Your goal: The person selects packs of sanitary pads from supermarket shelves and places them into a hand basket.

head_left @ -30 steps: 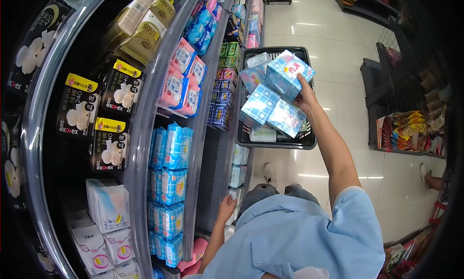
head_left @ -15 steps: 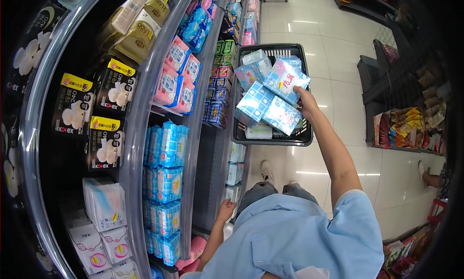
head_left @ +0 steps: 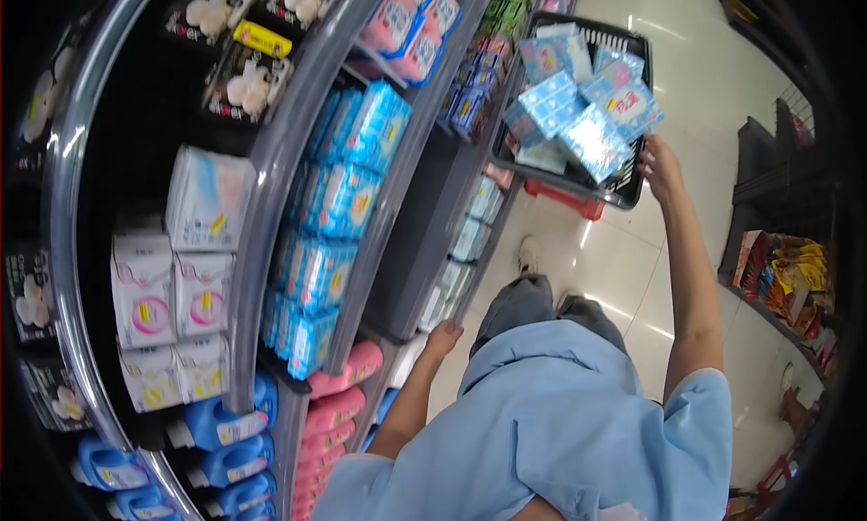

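right hand: the right hand is bare, its fingers loosely bent and parted, with nothing seen pinched between them; blur hides whether a fingertip touches the rim
basket: just beside the right hand, ahead and to its left, a black basket with slotted walls, heaped with packs
nearest packs: a blue and white pack lies tilted on the heap just ahead of the right hand; a shiny pack lies just left of it, near the fingers
farther packs: a checked pack and a pink-marked pack lie on the far left of the heap from the right hand
red piece: a red plastic piece shows under the basket, left of the right hand
left hand: the left hand hangs low, near some white packs ahead of it; i cannot tell whether it is spread or pressed together, or touches the shelf
bottles: pink bottles stand in a row behind and left of the left hand
shelves: stacked blue packs stand farther left and ahead of the left hand
snacks: bright snack bags sit across the aisle, right of the right hand
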Motion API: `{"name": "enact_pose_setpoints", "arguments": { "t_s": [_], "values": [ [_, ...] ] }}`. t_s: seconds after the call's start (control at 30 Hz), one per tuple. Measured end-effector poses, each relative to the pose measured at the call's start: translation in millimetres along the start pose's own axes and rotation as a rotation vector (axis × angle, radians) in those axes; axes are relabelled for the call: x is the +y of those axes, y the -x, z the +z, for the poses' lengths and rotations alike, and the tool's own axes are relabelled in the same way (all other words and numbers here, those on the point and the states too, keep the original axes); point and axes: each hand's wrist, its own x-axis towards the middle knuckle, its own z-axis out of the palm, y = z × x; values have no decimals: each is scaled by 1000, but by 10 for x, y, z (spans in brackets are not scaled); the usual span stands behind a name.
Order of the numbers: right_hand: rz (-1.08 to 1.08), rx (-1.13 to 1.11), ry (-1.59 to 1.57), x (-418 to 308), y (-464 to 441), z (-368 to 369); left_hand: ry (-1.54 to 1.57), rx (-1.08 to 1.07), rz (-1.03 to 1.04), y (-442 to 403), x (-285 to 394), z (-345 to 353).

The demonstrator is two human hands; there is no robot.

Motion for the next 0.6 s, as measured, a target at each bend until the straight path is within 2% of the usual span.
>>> {"name": "enact_pose_setpoints", "arguments": {
  "t_s": [0.07,0.17,0.27,0.33,0.4,0.47,0.6],
  "values": [
    [-64,-21,-35,115,75,-78,77,18,25,230,-73,31],
    [-209,48,-140,253,393,-106,-28,43,-81,539,-188,36],
    [-382,29,-10,405,926,-215,-53,88,-104,791,-419,-16],
    [-310,30,64,716,1140,-418,-171,148,-82,921,-365,-141],
    [-234,12,137,1071,1235,-626,-308,158,-190,929,-317,-341],
    [-86,-69,399,1562,1280,-898,-316,246,-124,859,-400,-549],
    [32,-176,843,2118,1651,-1086,-471,422,-26,714,-310,-945]
  ]
}}
